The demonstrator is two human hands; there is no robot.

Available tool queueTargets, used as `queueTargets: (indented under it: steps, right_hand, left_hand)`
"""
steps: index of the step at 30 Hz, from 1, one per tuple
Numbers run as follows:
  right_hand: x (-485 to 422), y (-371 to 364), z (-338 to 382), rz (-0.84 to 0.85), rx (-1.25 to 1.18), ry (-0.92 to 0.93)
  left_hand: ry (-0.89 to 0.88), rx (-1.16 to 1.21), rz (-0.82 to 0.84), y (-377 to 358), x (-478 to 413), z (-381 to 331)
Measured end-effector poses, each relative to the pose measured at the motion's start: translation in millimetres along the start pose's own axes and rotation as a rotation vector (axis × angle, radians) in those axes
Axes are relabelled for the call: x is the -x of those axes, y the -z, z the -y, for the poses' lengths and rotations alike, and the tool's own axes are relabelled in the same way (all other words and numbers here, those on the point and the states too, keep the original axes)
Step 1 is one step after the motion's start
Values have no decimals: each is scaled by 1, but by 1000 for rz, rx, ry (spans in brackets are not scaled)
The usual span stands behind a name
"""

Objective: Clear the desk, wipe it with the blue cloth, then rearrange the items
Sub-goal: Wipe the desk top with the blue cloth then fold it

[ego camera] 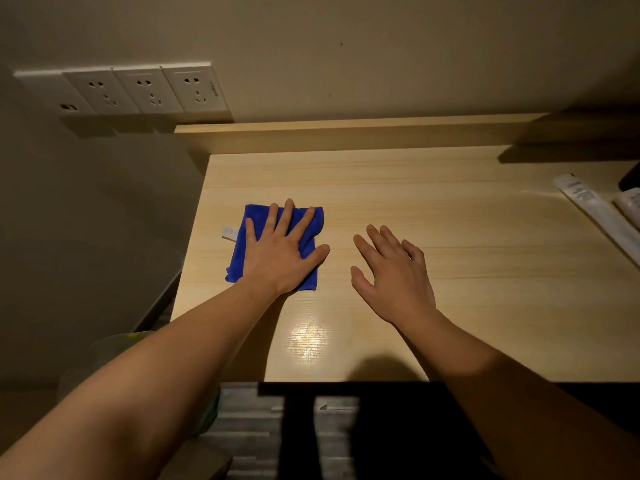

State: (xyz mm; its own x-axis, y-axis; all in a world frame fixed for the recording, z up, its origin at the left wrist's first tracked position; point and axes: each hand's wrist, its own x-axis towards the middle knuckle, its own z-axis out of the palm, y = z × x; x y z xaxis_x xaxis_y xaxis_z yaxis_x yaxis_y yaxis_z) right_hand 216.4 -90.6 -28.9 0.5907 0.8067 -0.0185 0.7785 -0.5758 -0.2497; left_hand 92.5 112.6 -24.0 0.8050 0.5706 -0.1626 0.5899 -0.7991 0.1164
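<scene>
A beige wall with a row of white wall sockets (pixel 138 90) stands behind a pale wood-grain counter (pixel 450 237), which has a raised wooden ledge (pixel 346 133) along its back edge. On the left part of the counter lies the folded, bright blue microfibre cloth (pixel 239 261), near the left edge and about midway between the front and the ledge. It is roughly rectangular. Its slightly longer axis runs away from the person toward the wall, leaning a little to the right, and a small white label (pixel 229 233) sticks out of its left side. The left hand (pixel 280 258) lies flat on the cloth, fingers straight and spread, pointing toward the wall, the thumb reaching past the cloth's right edge. The right hand (pixel 394 278) is just beside it over bare wood, fingers loosely spread and holding nothing; whether it touches the surface cannot be told. Long white wrapped packets (pixel 595 209) lie at the far right edge.
</scene>
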Motion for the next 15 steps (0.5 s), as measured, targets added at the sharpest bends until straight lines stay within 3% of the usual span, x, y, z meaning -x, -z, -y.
queueTargets:
  steps: [15]
  right_hand:
    - [22, 10, -26, -28, -46, 15]
  left_hand:
    - [42, 101, -86, -22, 107, -24]
